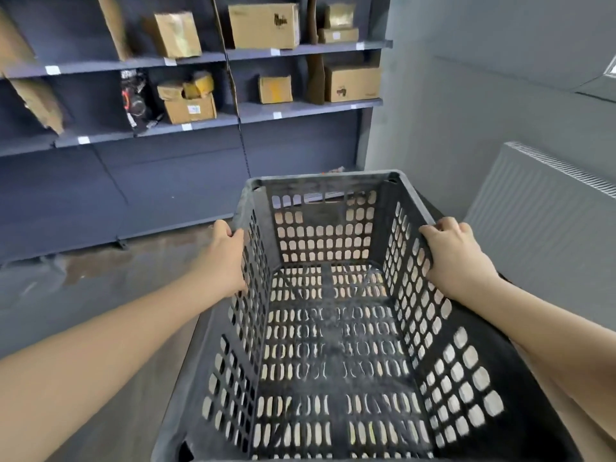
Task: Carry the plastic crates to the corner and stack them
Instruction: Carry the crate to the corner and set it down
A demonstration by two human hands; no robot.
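Dusty dark grey plastic crate [333, 328] w/ slotted walls & floor, empty, fills the lower centre of the frame. Left hand [226, 258] clamped on its left rim, right hand [456, 251] curled tight over the right rim. Grey shelves w/ cardboard boxes [263, 25] upper left.

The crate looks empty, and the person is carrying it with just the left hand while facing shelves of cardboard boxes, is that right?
Not quite. The head view shows both hands on the crate: the left hand grips the left wall's rim and the right hand grips the right wall's rim. The rest holds: the crate is empty, and shelves with cardboard boxes stand ahead.
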